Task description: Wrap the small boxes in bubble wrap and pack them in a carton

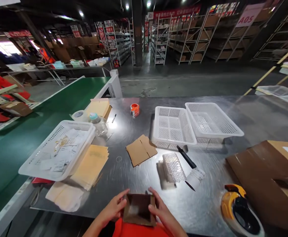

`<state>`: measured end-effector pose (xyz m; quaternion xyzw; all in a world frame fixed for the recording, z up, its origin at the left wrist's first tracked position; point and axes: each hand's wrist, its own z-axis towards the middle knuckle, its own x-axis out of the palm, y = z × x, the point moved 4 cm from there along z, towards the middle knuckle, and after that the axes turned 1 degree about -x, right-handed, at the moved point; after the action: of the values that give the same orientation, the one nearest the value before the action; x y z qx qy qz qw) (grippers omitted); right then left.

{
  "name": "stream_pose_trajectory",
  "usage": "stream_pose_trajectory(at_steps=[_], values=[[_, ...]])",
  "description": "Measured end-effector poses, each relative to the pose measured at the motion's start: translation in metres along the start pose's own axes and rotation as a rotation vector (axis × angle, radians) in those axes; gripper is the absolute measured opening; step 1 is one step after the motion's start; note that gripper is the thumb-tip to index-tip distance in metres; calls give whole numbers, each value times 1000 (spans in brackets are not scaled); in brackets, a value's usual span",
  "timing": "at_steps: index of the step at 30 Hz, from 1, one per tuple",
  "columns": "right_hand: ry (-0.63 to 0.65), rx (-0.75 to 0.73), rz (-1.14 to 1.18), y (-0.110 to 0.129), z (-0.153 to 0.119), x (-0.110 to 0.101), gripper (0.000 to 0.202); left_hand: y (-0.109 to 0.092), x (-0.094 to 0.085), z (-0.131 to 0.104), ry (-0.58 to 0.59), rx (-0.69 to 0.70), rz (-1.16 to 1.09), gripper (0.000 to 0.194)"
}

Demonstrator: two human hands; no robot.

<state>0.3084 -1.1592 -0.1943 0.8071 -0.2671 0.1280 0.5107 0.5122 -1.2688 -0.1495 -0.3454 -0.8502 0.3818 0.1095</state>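
Observation:
A small brown cardboard box (139, 220), its open side facing up, is held at the front edge of the metal table. My left hand (114, 206) grips its left side, and my right hand (160, 208) grips the right side, thumb near the rim. Beyond the box lie flat cardboard pieces (140, 150) and a bubble-wrapped bundle (173, 167). A black-handled knife (187, 157) rests beside the bundle, near a small clear plastic piece with print (196, 175).
At left, a white basket (25, 166) holds small packets, beside yellow envelopes (91, 164). Two white baskets (194, 140) (232, 131) stand at back right. A tape dispenser (227, 205) and large carton (254, 171) sit at right. Orange tape (134, 108) lies at the back; a green conveyor (67, 98) runs left.

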Motion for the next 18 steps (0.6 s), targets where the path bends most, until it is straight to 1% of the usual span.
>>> stream_pose_trajectory(at_steps=[1,2,4,6,8,10,12,13,14,15,16,18], values=[[-38,-4,-66,-6,6,-1,98,-1,0,2,41,20,4,89],[-83,-27,-145,-12,12,-1,101,-4,1,5,43,62,23,87],[-165,-112,-293,-18,20,-3,102,-12,4,11,-27,175,93,80],[-200,-177,-379,-19,22,-4,103,-20,11,16,-106,249,214,70],[-188,-191,-436,-15,18,-4,104,-23,18,21,-147,243,358,61],[-158,-212,-494,-7,11,-3,102,-24,24,24,-179,202,439,62],[-116,-278,-548,6,1,-1,86,-24,26,23,-226,216,439,75],[-100,-320,-568,12,-4,0,74,-24,26,21,-254,263,428,79],[-92,-362,-582,18,-8,2,61,-25,26,18,-277,328,423,77],[-91,-398,-590,24,-12,4,49,-27,26,13,-288,404,425,67],[-95,-423,-591,30,-15,5,38,-28,25,9,-282,478,434,54],[-86,-432,-593,39,-18,9,22,-32,20,-1,-212,586,495,30]])
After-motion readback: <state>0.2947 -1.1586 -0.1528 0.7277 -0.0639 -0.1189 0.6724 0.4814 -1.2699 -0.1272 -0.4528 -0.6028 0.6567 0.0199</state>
